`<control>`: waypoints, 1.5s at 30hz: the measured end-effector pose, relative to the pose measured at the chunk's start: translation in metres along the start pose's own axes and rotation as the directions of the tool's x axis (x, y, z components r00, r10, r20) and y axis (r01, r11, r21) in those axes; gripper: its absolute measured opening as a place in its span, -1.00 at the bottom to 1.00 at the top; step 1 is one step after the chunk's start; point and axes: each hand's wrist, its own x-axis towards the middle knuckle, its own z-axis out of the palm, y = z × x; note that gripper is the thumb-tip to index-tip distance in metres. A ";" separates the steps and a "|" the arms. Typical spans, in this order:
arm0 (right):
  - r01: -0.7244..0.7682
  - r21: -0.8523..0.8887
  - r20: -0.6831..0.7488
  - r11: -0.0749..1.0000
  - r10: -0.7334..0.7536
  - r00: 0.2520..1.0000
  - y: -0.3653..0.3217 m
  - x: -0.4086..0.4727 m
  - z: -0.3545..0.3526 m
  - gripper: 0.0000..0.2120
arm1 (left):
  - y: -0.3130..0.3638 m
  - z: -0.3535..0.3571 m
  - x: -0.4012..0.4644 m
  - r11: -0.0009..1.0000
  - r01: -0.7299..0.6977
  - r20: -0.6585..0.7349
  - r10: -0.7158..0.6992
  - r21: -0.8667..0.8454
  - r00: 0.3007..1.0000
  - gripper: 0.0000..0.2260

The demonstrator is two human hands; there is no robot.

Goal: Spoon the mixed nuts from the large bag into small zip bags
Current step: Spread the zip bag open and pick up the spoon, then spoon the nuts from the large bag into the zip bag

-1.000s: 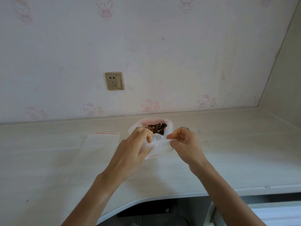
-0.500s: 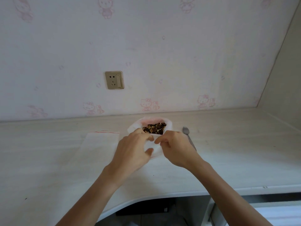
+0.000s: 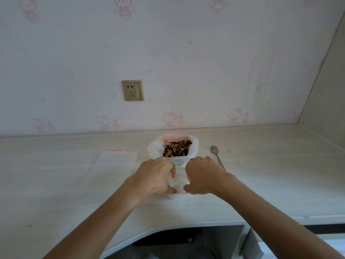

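While the large bag [image 3: 173, 146] of mixed nuts [image 3: 177, 150] stands open near the back edge of the pale bench [image 3: 261, 174], roughly midway along it, both hands sit just in front of it at a small clear bag [image 3: 178, 176] lying between them. The left hand [image 3: 155, 177] has its fingers [image 3: 172, 170] curled down onto the plastic of that small bag and grips its left side, thumb tucked low. The right hand [image 3: 202, 177] is curled the same way on the bag's right side, its thumb [image 3: 187, 188] pointing inward near the bag's lower edge; how much plastic each hand has pinched cannot be told. A metal spoon [image 3: 217, 157] lies on the bench just right of the large bag, bowl toward the back edge, its handle running behind the right hand. To the left of the hands, a flat stack of small zip bags [image 3: 115, 163] with a red seal line rests on the bench. A wall socket [image 3: 132, 90] sits on the patterned wall above.
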 end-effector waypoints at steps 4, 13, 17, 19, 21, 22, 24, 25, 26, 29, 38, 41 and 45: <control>0.006 0.098 0.076 0.995 -0.013 0.997 0.009 0.008 0.009 -0.61 | -0.006 0.006 0.010 0.998 0.019 0.094 -0.013 -0.064 0.995 -0.51; -0.024 0.383 0.025 0.924 0.016 1.000 0.031 0.006 0.041 -0.67 | -0.037 0.044 0.018 0.888 -0.014 -0.018 0.007 -0.459 1.000 -0.44; -0.020 0.635 -0.116 0.773 0.120 0.986 0.033 -0.008 0.057 -0.74 | -0.045 0.058 0.012 0.779 -0.073 -0.145 -0.023 -0.623 0.989 -0.54; 0.003 0.675 -0.162 0.738 0.144 0.976 0.033 -0.013 0.061 -0.71 | -0.042 0.060 0.012 0.773 -0.070 -0.153 -0.035 -0.630 0.988 -0.56; 0.006 0.653 -0.173 0.757 0.141 0.975 0.032 -0.013 0.063 -0.70 | -0.040 0.060 0.012 0.768 -0.065 -0.150 -0.041 -0.637 0.988 -0.54; 0.003 0.645 -0.170 0.764 0.139 0.976 0.032 -0.013 0.063 -0.72 | -0.039 0.059 0.012 0.766 -0.066 -0.150 -0.040 -0.640 0.988 -0.53; 0.007 0.639 -0.161 0.769 0.124 0.979 0.032 -0.013 0.062 -0.75 | -0.037 0.057 0.010 0.756 -0.075 -0.150 -0.031 -0.650 0.988 -0.51; 0.017 0.650 -0.160 0.759 0.116 0.980 0.033 -0.013 0.062 -0.78 | -0.037 0.056 0.008 0.738 -0.085 -0.156 -0.027 -0.669 0.987 -0.50; 0.024 0.689 -0.161 0.724 0.122 0.979 0.035 -0.014 0.061 -0.82 | -0.036 0.055 0.006 0.709 -0.099 -0.171 -0.031 -0.698 0.985 -0.49; 0.036 0.889 -0.188 0.456 0.293 0.937 0.037 -0.016 0.057 -0.97 | -0.036 0.053 0.003 0.603 -0.111 -0.234 -0.129 -0.790 0.964 -0.54; -0.340 0.709 -0.219 0.618 0.650 0.727 0.084 -0.007 0.049 -0.80 | -0.039 0.042 0.009 0.470 -0.158 -0.349 -0.353 -0.868 0.868 -0.95; -0.560 0.421 -0.088 0.713 0.647 0.758 0.091 0.002 0.050 -0.75 | -0.038 0.038 0.017 0.497 -0.168 -0.364 -0.328 -0.851 0.871 -0.96; -0.621 0.377 -0.063 0.687 0.688 0.723 0.090 0.017 0.047 -0.86 | -0.041 0.037 0.030 0.564 -0.173 -0.406 -0.318 -0.807 0.856 -0.94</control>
